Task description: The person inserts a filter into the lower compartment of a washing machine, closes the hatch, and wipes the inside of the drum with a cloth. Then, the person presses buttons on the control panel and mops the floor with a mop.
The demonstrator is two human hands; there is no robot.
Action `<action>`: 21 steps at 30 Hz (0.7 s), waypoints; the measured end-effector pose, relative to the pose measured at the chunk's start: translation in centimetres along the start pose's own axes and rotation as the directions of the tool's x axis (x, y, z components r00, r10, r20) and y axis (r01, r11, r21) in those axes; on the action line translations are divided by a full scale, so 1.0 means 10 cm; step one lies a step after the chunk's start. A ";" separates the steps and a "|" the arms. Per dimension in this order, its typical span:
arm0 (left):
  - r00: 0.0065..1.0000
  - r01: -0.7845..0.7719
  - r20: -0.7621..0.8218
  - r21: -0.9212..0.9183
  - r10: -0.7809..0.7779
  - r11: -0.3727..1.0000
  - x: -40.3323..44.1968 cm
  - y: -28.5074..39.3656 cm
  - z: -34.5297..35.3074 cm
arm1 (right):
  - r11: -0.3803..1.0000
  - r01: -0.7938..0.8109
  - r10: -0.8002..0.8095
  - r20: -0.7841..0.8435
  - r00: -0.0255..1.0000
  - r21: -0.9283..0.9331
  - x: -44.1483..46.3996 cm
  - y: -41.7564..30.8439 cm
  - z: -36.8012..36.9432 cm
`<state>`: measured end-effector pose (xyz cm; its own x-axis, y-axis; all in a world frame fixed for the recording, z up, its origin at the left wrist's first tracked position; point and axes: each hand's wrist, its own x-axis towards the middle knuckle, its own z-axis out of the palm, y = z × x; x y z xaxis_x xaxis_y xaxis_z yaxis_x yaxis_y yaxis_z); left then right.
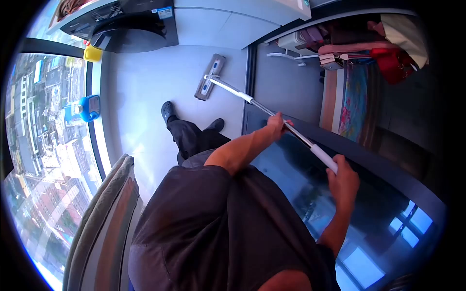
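Observation:
A flat mop (pixel 302 137) with a white and metal pole slants across the view. Its rectangular head (pixel 210 76) rests on the light tiled floor (pixel 141 82), beyond my feet. Partway down the metal section of the pole, my left hand (pixel 278 126) is closed around it. Higher up, my right hand (pixel 344 180) wraps round the white grip at the pole's end. My dark clogs (pixel 168 111) stand on the floor to the left of the mop head.
A dark front-loading washer (pixel 128 36) and white cabinets (pixel 208 22) line the far side. A yellow bottle (pixel 92 53) and a blue jug (pixel 90 108) stand by the window. At right are a glass door (pixel 291 179), a bed (pixel 335 104) and hanging clothes (pixel 393 63). A folded mattress-like pad (pixel 104 228) leans at lower left.

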<state>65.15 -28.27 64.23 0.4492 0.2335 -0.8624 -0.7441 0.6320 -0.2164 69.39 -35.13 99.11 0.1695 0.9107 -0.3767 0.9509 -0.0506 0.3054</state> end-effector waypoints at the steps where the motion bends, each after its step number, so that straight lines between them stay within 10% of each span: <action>1: 0.998 0.008 0.067 0.019 -0.009 1.000 -0.03 -0.10 0.13 | 1.000 -0.004 0.004 0.002 1.000 0.004 0.03 0.12 -0.05; 7: 0.988 0.077 0.140 -0.106 -0.062 0.991 0.17 -0.23 0.86 | 0.982 0.180 -0.191 -0.257 0.948 -0.064 0.47 0.44 -0.34; 16: 0.936 0.298 0.285 -0.330 -0.206 0.896 0.73 0.38 1.65 | 0.944 0.307 -0.327 -0.230 0.917 -0.117 1.77 0.60 -0.73; 21: 0.971 0.157 0.218 -0.277 -0.097 0.948 0.58 0.80 1.58 | 0.924 0.371 -0.382 -0.237 0.893 -0.092 2.07 0.49 -0.77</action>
<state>69.61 -10.23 64.73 0.6166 0.3267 -0.7163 -0.7716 0.4312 -0.4675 75.55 -13.39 99.50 -0.2729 0.9301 -0.2460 0.9178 0.3284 0.2232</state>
